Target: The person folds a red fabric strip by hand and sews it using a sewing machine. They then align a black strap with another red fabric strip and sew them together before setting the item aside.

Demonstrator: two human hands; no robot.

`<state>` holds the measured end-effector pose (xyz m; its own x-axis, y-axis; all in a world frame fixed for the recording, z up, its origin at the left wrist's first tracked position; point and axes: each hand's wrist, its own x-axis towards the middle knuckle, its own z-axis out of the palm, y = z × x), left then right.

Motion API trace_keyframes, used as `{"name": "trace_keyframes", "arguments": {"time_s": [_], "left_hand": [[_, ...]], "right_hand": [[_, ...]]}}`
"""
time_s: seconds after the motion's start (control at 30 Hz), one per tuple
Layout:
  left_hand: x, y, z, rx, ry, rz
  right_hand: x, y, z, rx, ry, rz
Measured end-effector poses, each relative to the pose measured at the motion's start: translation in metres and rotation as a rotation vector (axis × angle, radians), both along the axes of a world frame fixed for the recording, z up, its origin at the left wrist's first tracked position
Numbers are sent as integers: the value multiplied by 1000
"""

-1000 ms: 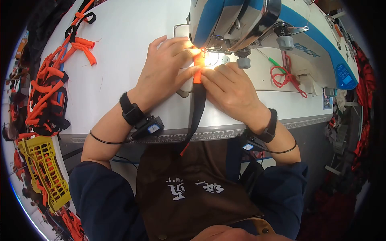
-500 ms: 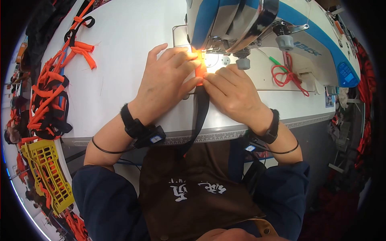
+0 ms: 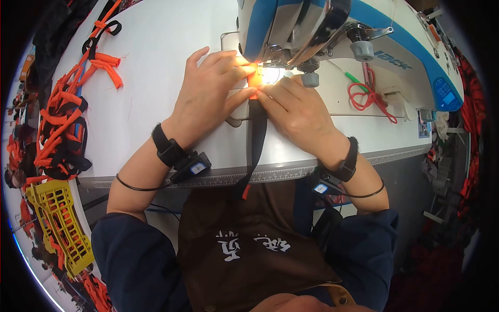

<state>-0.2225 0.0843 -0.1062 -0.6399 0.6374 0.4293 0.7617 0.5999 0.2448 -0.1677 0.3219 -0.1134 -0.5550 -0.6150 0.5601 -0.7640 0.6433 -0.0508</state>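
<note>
Under the lit needle area of a blue-and-white sewing machine (image 3: 283,31) lies a short orange fabric strip (image 3: 254,80). A black webbing strap (image 3: 257,130) runs from its near end down over the table edge to a small orange tip (image 3: 246,192). My left hand (image 3: 208,91) holds the strip's left side, thumb at the near end and fingertips close to the presser foot, whose contact is hard to see in the glare. With curled fingers, my right hand (image 3: 296,106) grips the strip's near right edge; its thumb is mostly hidden.
Red-handled scissors (image 3: 366,96) and a green-handled tool (image 3: 354,79) lie right of the needle. Orange and black straps (image 3: 62,125) are heaped on the left. A yellow plastic crate (image 3: 61,226) stands below them. A ruler strip (image 3: 280,174) lines the table's front edge.
The orange strip has shifted a little farther under the machine, with both hands moving along. The strap's hanging orange tip now shows more.
</note>
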Motion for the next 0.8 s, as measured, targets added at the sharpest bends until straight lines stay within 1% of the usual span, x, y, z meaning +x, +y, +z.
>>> {"name": "trace_keyframes", "arguments": {"time_s": [0.1,0.2,0.3,0.47,0.8], "left_hand": [[-3,-1,-1,-6,41,-1],[0,1,4,86,26,-37],[9,2,8,78,22,-67],[15,6,8,78,45,-38],[13,6,9,60,41,-23]], "right_hand": [[0,0,0,-9,-10,-13],[3,-1,3,-28,-4,-33],[6,-1,5,-38,-11,-48],[6,0,4,-55,-43,-7],[3,0,1,-28,-28,-27]]}}
